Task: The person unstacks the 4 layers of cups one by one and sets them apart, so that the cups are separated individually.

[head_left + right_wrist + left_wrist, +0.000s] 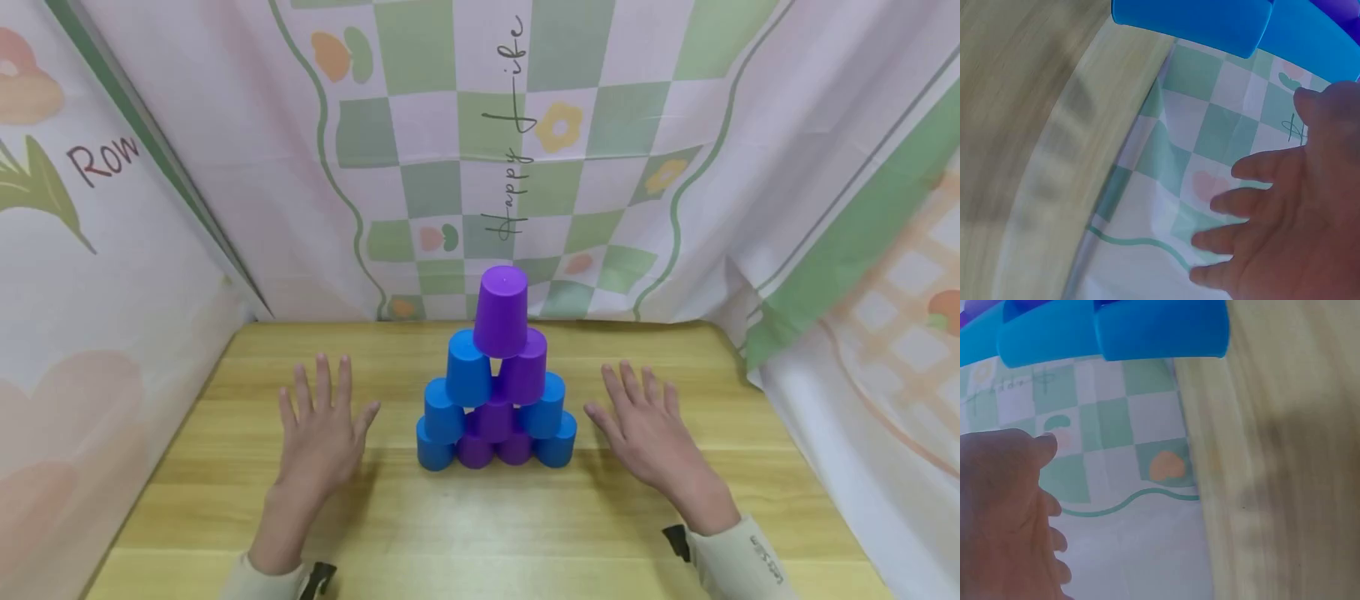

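Note:
A pyramid of upside-down cups stands mid-table in the head view. One purple cup (502,312) tops it, over a blue cup (468,371) and a second purple cup (531,367). Beneath are a row of three and a bottom row of several, with blue cups at both ends. To the left of the stack my left hand (318,442) has its fingers straight and spread, apart from the cups. My right hand (656,437) is spread likewise on the other side. Both hold nothing. Each wrist view shows blue cups (1163,328) (1194,25) along its top edge.
The wooden table (465,533) runs back to a green-and-white checked curtain (491,133) printed with lettering. Printed fabric also hangs at the left (97,375) and right (885,333) sides. Dark straps (318,579) show at both cuffs.

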